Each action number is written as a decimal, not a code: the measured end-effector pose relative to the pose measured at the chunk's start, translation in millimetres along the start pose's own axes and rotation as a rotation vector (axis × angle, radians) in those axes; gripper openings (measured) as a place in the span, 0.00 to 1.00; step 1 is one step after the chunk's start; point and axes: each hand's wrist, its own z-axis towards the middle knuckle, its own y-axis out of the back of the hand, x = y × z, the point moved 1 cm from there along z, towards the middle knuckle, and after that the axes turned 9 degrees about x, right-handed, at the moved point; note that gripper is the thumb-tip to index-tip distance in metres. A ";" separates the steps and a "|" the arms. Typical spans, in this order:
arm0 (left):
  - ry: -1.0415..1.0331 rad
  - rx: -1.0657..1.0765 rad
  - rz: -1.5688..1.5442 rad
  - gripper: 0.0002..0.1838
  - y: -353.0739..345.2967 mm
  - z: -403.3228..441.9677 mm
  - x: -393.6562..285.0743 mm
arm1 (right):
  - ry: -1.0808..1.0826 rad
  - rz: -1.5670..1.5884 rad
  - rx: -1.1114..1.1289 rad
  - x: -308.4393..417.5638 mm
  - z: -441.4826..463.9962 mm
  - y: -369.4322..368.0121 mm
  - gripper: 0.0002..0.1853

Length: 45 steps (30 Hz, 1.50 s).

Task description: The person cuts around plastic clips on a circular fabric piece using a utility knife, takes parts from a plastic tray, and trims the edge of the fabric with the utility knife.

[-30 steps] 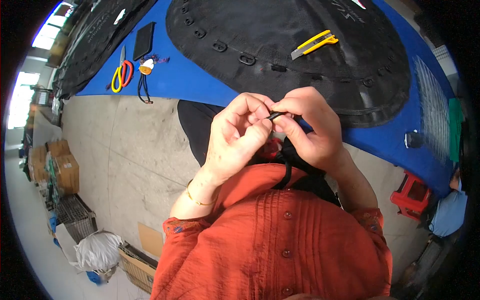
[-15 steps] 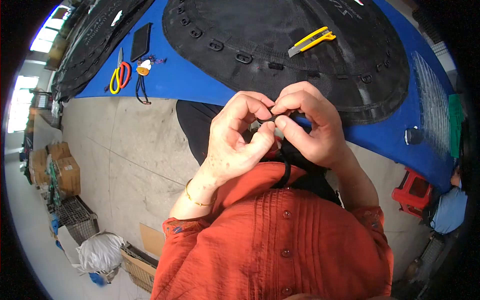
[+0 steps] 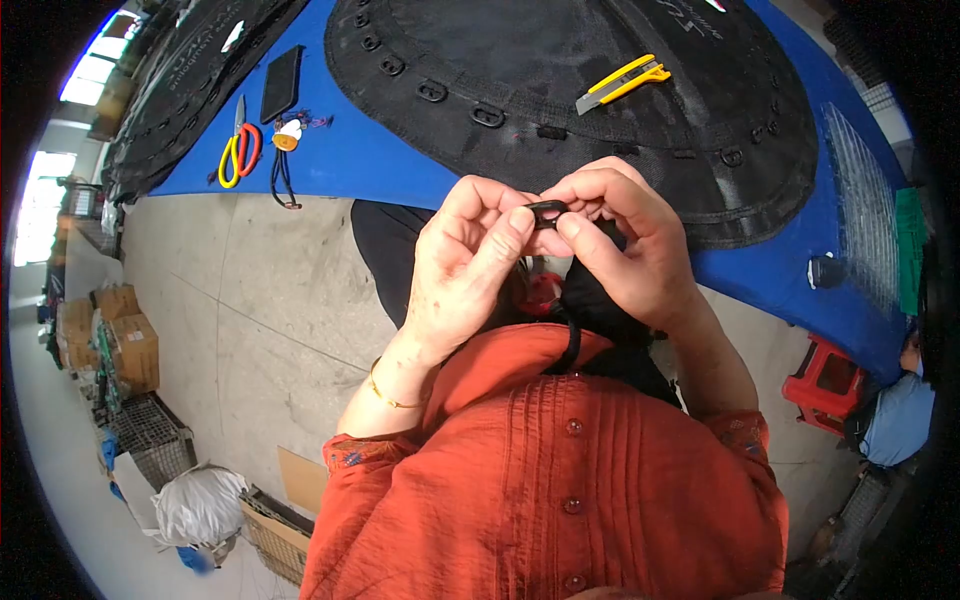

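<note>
While both hands meet in front of the chest, a small black oval loop (image 3: 544,206) sits pinched between their fingertips, above the lap and just short of the table's near edge. The left hand (image 3: 465,262) grips its left end, thumb on top with curled fingers beneath; the right hand (image 3: 628,250) holds the right end likewise, its thumb at the near rim.

Such a hold looks secure but depends on fingertips alone. If one thumb slid off the narrow rim, the loop could twist or spring loose, and with no table directly beneath it, it could drop toward the lap or floor. Uneven pressure from the two hands could also tip it. Beyond the right hand, a yellow utility knife (image 3: 622,84) lies on the black mat (image 3: 590,170) with its metal end angled back toward the hands, so a careless forward reach might meet it; how far the blade is out is hard to tell.

The loop's long axis runs crosswise, roughly level from left thumb to right thumb, and its opening faces up toward the head. Because the fingers cover both ends, I cannot tell whether either one is a distinct front.
</note>
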 end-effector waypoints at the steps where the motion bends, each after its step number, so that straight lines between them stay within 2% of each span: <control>1: 0.000 0.000 -0.001 0.07 0.1 -0.2 0.2 | 0.000 0.000 0.000 -0.6 -0.2 0.5 0.06; 4: 0.051 -0.003 -0.100 0.09 0.4 -1.5 0.5 | -0.059 -0.027 0.017 -5.6 -2.4 4.0 0.04; 6: 0.109 -0.003 -0.195 0.11 2.3 -2.7 1.2 | -0.159 0.093 0.029 -12.6 -4.8 4.4 0.03; 10: 0.147 0.007 -0.176 0.12 4.8 -3.0 2.8 | -0.258 0.335 0.028 -8.7 -5.2 0.8 0.03; 14: 0.135 -0.022 0.096 0.11 -1.9 -4.0 1.1 | -0.393 0.361 0.055 -2.0 -3.1 -7.4 0.03; 15: 0.151 -0.058 0.152 0.07 -4.8 -5.2 0.8 | -0.352 0.447 0.136 -5.0 -6.9 -6.6 0.03; 16: 0.129 -0.092 0.267 0.06 -6.9 -5.8 0.1 | -0.288 0.408 0.119 -5.4 -8.4 -9.2 0.03; 17: 0.118 -0.066 0.181 0.06 -5.2 -7.1 3.4 | -0.231 0.394 0.099 -6.2 -9.3 -11.7 0.03; 19: 0.090 -0.070 0.189 0.06 -3.3 -8.4 2.9 | -0.165 0.174 0.071 -6.5 -8.9 -11.5 0.04; 20: 0.058 -0.062 0.196 0.06 -3.4 -8.0 2.7 | -0.150 0.161 0.040 -6.4 -8.3 -12.7 0.04; 21: 0.058 -0.063 0.217 0.07 -4.7 -7.7 1.1 | -0.230 0.292 0.046 -2.9 -6.5 -13.4 0.04; 22: 0.048 -0.099 0.287 0.09 -1.3 -8.4 4.2 | -0.153 0.181 0.008 -1.4 -4.8 -13.6 0.03; 23: 0.053 -0.093 0.261 0.09 -8.1 -6.8 0.9 | -0.183 0.228 0.026 0.3 -5.1 -12.4 0.02; 25: 0.002 -0.051 0.384 0.08 -3.2 -7.4 5.1 | -0.085 -0.013 0.013 -1.3 -7.4 -9.3 0.02; 26: -0.002 -0.084 0.412 0.07 -3.4 -7.9 9.0 | 0.030 -0.148 -0.024 -8.1 -9.8 -9.8 0.04; 28: 0.057 -0.012 0.333 0.06 -10.3 -8.3 4.5 | 0.093 -0.257 0.055 -8.0 -13.6 -8.1 0.06; 29: 0.076 -0.002 0.319 0.07 -12.6 -6.8 3.5 | 0.349 -0.404 0.022 -6.3 -11.5 -6.8 0.07; 30: 0.094 0.012 0.254 0.06 -12.2 -5.7 2.7 | 0.281 -0.364 0.008 -4.1 -13.9 -6.7 0.10; 33: 0.115 0.065 0.115 0.07 -12.3 -3.3 -1.9 | 0.354 -0.329 -0.013 2.4 -15.6 0.9 0.13; 35: 0.116 0.120 0.018 0.09 -12.0 -1.7 -4.8 | 0.365 -0.287 -0.001 6.4 -16.6 5.8 0.12; 36: 0.114 0.136 0.021 0.09 -13.5 -1.6 -5.7 | 0.390 -0.297 -0.021 11.0 -17.4 8.1 0.09; 38: 0.075 0.186 0.027 0.10 -18.3 -2.4 -8.2 | 0.485 -0.317 -0.041 12.1 -16.5 12.4 0.09; 45: 0.032 0.275 0.078 0.11 -12.2 3.3 -1.1 | 0.464 -0.302 -0.030 12.7 -20.4 21.2 0.07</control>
